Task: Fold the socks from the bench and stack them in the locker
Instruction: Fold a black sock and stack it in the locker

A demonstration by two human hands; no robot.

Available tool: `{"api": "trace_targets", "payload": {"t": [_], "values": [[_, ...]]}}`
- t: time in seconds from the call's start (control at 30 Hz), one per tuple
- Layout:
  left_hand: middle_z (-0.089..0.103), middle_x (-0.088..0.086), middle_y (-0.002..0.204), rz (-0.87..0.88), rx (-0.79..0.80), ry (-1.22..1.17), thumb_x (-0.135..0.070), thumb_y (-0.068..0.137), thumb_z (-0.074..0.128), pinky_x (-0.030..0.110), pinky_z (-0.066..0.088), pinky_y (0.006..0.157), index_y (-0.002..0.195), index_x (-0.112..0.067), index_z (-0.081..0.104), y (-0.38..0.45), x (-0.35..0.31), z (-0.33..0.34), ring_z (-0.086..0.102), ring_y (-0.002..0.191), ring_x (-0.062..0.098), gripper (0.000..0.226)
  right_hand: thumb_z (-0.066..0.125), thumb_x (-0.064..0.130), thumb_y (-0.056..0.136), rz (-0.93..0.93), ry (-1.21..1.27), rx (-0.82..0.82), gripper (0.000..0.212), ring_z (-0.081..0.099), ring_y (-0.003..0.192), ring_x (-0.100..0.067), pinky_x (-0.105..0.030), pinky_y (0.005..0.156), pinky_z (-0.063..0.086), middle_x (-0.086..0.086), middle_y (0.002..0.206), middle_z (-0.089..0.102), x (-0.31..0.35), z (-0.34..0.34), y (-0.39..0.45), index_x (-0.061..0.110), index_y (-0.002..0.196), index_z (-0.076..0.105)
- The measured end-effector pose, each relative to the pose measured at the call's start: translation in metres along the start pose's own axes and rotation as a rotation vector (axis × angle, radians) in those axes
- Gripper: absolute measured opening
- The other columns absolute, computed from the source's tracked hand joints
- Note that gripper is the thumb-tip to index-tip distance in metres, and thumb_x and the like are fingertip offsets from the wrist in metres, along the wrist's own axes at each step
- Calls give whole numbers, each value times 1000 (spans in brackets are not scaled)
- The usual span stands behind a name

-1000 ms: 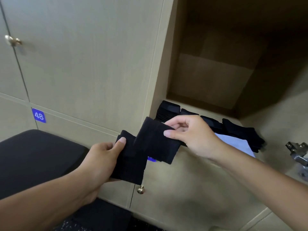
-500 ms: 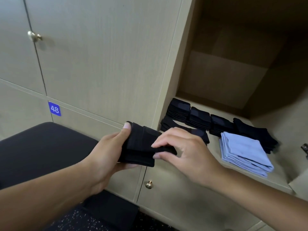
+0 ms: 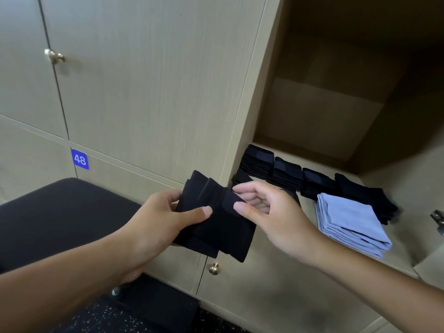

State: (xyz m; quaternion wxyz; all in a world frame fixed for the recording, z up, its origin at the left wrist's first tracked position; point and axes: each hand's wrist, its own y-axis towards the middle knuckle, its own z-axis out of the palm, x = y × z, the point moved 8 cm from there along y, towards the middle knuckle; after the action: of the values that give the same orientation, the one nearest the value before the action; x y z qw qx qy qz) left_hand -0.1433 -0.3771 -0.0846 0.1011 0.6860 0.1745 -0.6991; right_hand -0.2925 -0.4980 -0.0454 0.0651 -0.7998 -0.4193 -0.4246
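Note:
My left hand (image 3: 158,219) grips a folded black sock (image 3: 216,227) in front of the locker wall, thumb pressed on top of the fabric. My right hand (image 3: 266,212) touches the sock's right edge with its thumb tip, fingers loosely spread. The open locker (image 3: 331,97) lies just to the right. On its shelf sit several stacks of folded black socks (image 3: 286,174) in a row and a stack of folded light-blue socks (image 3: 348,217) nearer the front.
The black padded bench (image 3: 60,217) lies at lower left. Closed locker doors with brass knobs (image 3: 54,56) fill the left side, one marked 48 (image 3: 79,159). Another knob (image 3: 213,268) sits below the sock. A metal hinge (image 3: 438,219) shows at the right edge.
The sock went from half unfolded between both hands to a folded bundle. My right hand has loosened from pressing the fold, and my left hand now holds the bundle.

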Motion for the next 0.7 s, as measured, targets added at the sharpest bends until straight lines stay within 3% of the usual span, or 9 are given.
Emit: {"api": "trace_targets", "payload": {"t": [0.1,0.2,0.3,0.53,0.7], "values": [[80,4,99,26,-34,3,-20,91,75,35,63,81,116,-20,73,0,-3,1,78,90,22,25,76,24,90,33,20,12,21,68,92,-6,-24,88,54,15,98,74,-5,-1,2,31,109,73],[80,5,97,49,-107,-22,-28,98,65,28,62,69,112,-17,74,2,-5,-2,78,88,22,20,76,19,90,68,26,9,16,65,74,0,-11,75,48,24,82,71,-10,-5,3,34,95,72],[80,3,95,61,-185,7,-32,101,61,26,60,67,109,-17,74,6,-6,-7,78,86,20,22,73,15,92,115,59,-30,11,72,80,-10,-15,75,51,13,85,75,-15,-16,5,25,95,74],[80,2,94,85,-181,54,-31,100,63,46,62,88,109,-19,73,10,-7,1,78,88,20,18,71,17,93,357,296,-208,12,74,93,-22,-35,90,53,-6,96,79,-47,-72,9,10,102,75],[80,1,90,113,-143,109,-27,100,63,45,63,86,105,-19,75,8,-12,11,78,85,19,15,66,7,95,467,605,-415,7,70,91,-18,-31,85,56,-10,97,76,-75,-123,17,4,100,70]]}}
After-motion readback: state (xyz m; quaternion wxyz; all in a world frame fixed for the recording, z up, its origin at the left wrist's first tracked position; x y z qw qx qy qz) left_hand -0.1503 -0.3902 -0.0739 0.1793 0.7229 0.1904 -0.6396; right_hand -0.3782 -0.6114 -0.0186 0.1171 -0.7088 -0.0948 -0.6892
